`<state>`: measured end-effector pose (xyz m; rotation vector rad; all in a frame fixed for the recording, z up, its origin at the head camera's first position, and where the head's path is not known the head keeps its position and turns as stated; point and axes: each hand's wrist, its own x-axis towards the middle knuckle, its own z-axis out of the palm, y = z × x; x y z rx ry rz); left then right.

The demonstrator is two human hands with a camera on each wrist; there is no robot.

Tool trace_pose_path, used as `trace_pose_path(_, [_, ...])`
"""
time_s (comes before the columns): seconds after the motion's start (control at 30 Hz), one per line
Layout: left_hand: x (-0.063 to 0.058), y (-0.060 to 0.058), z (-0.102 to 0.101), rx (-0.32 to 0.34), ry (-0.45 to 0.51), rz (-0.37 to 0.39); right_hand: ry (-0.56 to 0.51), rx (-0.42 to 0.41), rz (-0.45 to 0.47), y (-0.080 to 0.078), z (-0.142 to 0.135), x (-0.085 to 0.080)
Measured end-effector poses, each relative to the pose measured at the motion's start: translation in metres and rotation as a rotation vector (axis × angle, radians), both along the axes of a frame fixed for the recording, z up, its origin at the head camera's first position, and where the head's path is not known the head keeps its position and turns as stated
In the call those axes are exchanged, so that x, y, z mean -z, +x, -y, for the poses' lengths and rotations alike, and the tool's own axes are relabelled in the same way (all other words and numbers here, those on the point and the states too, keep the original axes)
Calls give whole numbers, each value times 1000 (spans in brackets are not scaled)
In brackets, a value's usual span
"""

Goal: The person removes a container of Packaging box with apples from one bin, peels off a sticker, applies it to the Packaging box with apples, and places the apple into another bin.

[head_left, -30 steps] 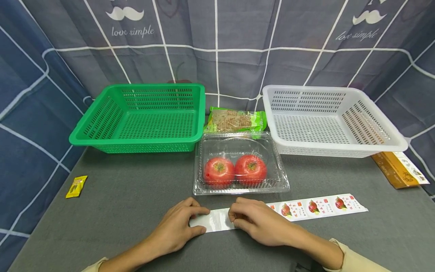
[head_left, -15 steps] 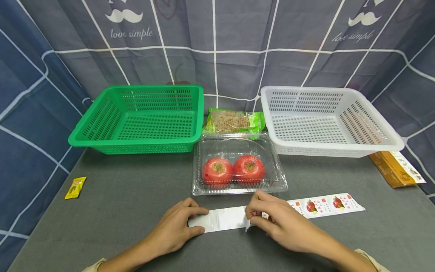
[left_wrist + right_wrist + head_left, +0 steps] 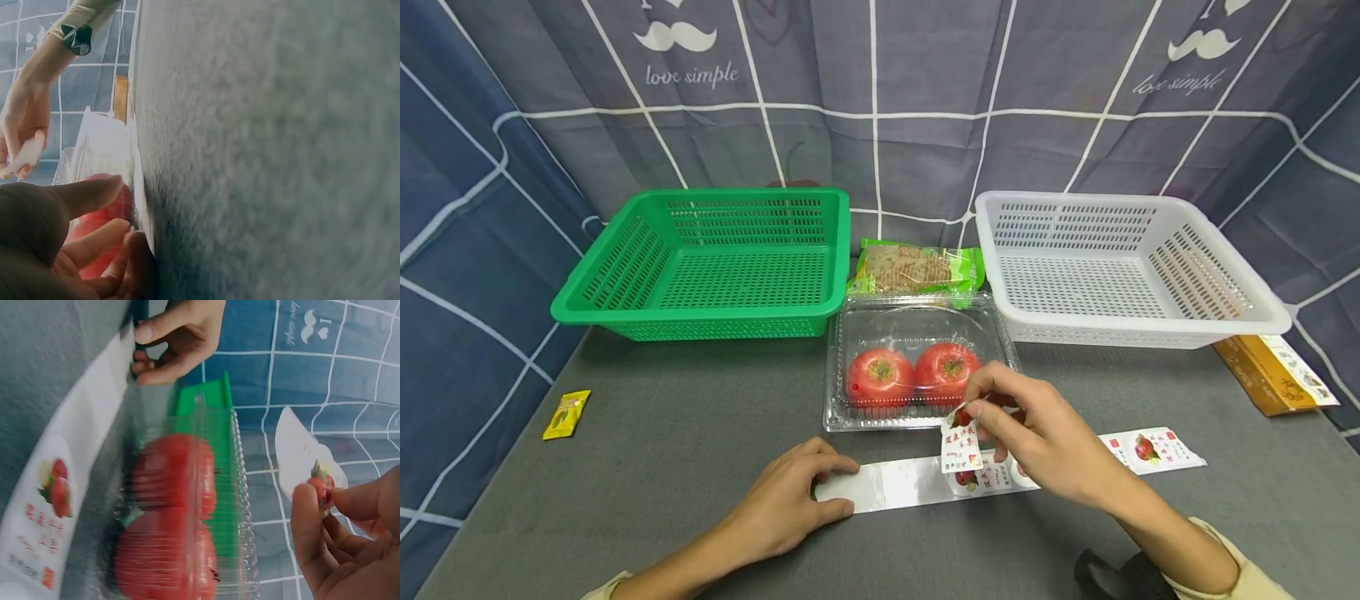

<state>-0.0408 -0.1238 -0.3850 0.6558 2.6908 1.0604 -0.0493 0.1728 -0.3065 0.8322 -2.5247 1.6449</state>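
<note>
My right hand [image 3: 1041,433] pinches a peeled fruit sticker [image 3: 961,448] between thumb and finger, above the label strip [image 3: 913,483]. In the right wrist view the pale back of the sticker [image 3: 294,456] shows. At the strip's bare left end my left hand [image 3: 793,500] presses it on the table, thumb and index finger spread across its width. Printed stickers with red fruit remain along the strip's right part, partly hidden by my right hand. Just behind lies a closed clear plastic box [image 3: 925,321] with two tomatoes [image 3: 882,379] inside; my right fingers overlap its front right corner.
A green basket [image 3: 700,315] stands back left and a white basket [image 3: 1138,327] back right. Between them lies a green food packet [image 3: 917,267]. An orange-brown box [image 3: 1262,379] is at far right, a small yellow sachet [image 3: 567,414] at far left.
My right hand has peeled a sticker rightward off the strip, then lifted it toward the plastic box. My left hand has stayed at the strip's left end.
</note>
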Motion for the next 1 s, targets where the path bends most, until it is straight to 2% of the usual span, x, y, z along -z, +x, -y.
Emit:
trace_pose_path(0.1, [-3, -2, 2, -4, 42, 23, -21, 58, 1, -11, 3, -5])
trace_pose_path(0.2, [-7, -4, 4, -40, 74, 39, -14, 111, -7, -25, 6, -8])
trace_pose_path(0.43, [-15, -9, 6, -248, 100, 68, 42, 163, 24, -57, 11, -12])
trace_pose_path(0.57, [-17, -14, 6, -326, 241, 107, 61, 168, 45, -71, 14, -13])
trace_pose_path(0.63, [-18, -16, 6, -347, 313, 122, 65, 164, 55, -77, 16, -13])
trace_pose_path(0.7, [-20, -19, 5, -355, 353, 100, 74, 156, 59, -81, 19, -13])
trace_pose_path(0.83, [-23, -24, -1, -353, 348, 34, 127, 145, 50, -86, 25, -12])
trace_pose_path(1.0, [-27, -36, -13, -339, 422, 52, 241, 162, 5, -90, 30, -7])
